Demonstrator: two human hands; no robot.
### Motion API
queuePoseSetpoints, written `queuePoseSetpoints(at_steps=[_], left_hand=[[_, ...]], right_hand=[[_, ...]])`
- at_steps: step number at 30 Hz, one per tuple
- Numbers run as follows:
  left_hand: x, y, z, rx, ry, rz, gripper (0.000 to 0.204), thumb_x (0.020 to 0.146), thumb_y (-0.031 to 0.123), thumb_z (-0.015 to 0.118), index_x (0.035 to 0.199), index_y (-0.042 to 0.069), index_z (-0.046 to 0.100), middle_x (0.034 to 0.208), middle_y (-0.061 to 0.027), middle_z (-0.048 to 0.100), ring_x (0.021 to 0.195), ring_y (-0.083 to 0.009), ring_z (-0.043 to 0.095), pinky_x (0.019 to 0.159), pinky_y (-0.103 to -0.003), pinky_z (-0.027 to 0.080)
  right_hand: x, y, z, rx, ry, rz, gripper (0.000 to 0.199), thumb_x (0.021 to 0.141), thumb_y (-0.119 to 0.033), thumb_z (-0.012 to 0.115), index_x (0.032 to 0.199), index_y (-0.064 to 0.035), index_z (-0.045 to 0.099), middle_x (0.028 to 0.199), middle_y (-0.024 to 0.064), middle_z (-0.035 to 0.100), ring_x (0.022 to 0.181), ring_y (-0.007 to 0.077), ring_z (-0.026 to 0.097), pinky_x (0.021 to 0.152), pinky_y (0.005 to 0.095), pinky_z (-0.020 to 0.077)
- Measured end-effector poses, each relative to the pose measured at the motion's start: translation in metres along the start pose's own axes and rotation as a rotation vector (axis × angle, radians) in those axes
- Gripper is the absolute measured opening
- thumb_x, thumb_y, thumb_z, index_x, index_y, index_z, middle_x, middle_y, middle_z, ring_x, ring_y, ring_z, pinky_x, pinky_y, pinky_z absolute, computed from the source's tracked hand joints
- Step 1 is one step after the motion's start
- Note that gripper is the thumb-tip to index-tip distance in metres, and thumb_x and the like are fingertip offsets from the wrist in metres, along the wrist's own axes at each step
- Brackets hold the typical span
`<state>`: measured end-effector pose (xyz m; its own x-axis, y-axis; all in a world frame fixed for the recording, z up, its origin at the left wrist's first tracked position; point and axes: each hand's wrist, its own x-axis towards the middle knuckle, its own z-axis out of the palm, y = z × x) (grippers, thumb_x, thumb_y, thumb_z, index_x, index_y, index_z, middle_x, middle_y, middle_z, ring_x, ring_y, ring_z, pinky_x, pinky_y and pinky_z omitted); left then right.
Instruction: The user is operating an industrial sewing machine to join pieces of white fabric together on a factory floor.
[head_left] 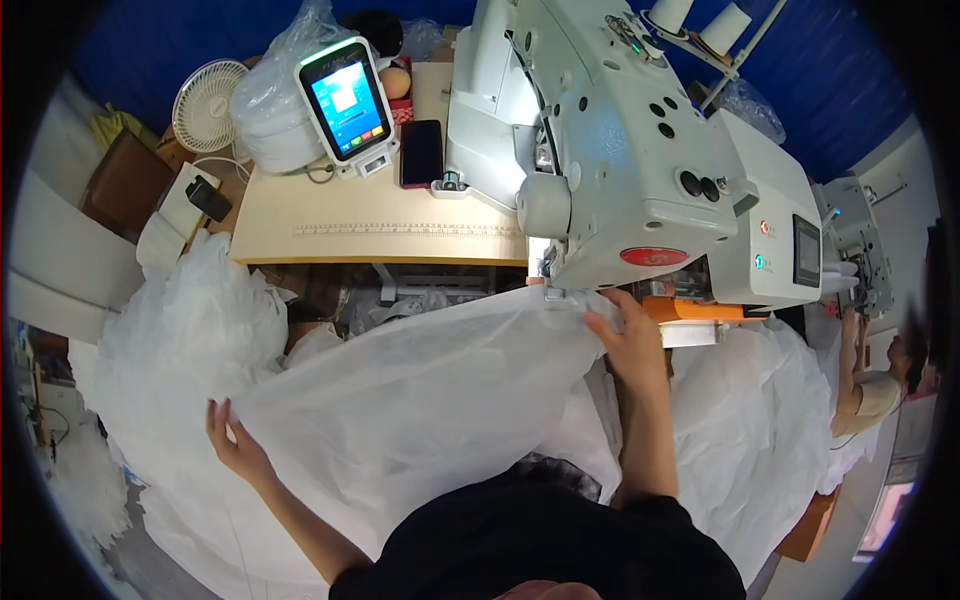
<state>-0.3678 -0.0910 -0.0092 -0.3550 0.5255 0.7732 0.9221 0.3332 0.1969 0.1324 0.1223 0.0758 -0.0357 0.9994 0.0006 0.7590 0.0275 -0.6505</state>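
Cloth: white, sheer, spread between the person's body and the table, its far edge slanting from the left hand up to beneath the machine's head. Left hand: at the cloth's left end, visible fingertips slightly apart; whether they pinch the cloth cannot be told. Right hand: at the cloth's far right corner, just beside the machine's head, thumb apart from the forefinger; grip on the cloth cannot be told. Machine: white, large, far right of the cloth, red oval badge. Table: pale, far side, with ruler, dark phone and lit screen. Fan: white, far left. Heaps: white cloth, left and right. Co-worker: far right, pale top.
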Motion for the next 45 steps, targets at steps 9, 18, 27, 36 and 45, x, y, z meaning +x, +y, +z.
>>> queuePoseSetpoints(at_steps=[9,18,27,36,45], left_hand=[[0.05,0.008,0.063,-0.692,-0.831,-0.903,0.015,0.085,0.009,0.059,0.095,-0.001,0.066,0.087,-0.0013,0.062,0.071,-0.0077,0.053,0.062,-0.019,0.042],[0.05,0.086,0.082,-0.662,-0.537,-0.358,0.01,0.081,0.007,0.064,0.074,0.0,0.061,0.068,-0.0009,0.051,0.067,-0.0113,0.049,0.061,-0.024,0.039],[0.065,0.137,0.079,-0.808,-0.694,-0.436,0.011,0.076,0.003,0.067,0.07,0.002,0.058,0.07,-0.0051,0.052,0.064,-0.014,0.047,0.058,-0.024,0.037],[0.025,0.123,0.061,-0.651,-0.635,-0.25,0.007,0.08,0.001,0.064,0.087,0.002,0.064,0.085,-0.0029,0.06,0.074,-0.0129,0.058,0.062,-0.023,0.046],[0.009,0.01,-0.014,-1.903,-1.068,-0.88,0.011,0.078,0.009,0.068,0.08,-0.001,0.065,0.066,-0.005,0.062,0.053,-0.0108,0.056,0.045,-0.022,0.041]], right_hand=[[-0.014,0.013,-0.037,0.018,0.076,0.077,0.027,0.076,-0.014,0.07,0.098,-0.0003,0.063,0.085,0.0099,0.066,0.076,0.0151,0.061,0.07,0.0281,0.0485],[-0.013,0.043,-0.007,-0.099,0.673,-0.057,0.018,0.079,-0.02,0.068,0.08,-0.004,0.062,0.064,0.0134,0.059,0.056,0.0274,0.056,0.055,0.0316,0.044],[0.015,0.051,-0.044,-0.506,0.502,0.145,0.017,0.085,-0.019,0.057,0.087,-0.0021,0.058,0.071,0.0188,0.06,0.061,0.0383,0.055,0.057,0.0428,0.0433],[0.046,0.113,-0.02,-0.471,0.79,0.021,0.029,0.088,-0.021,0.05,0.098,0.0055,0.056,0.098,0.0257,0.055,0.096,0.0392,0.048,0.085,0.048,0.0361],[0.007,0.062,-0.013,-0.353,0.66,-0.565,0.03,0.089,-0.017,0.053,0.108,0.0057,0.057,0.104,0.0221,0.059,0.1,0.0365,0.054,0.09,0.0414,0.0395]])
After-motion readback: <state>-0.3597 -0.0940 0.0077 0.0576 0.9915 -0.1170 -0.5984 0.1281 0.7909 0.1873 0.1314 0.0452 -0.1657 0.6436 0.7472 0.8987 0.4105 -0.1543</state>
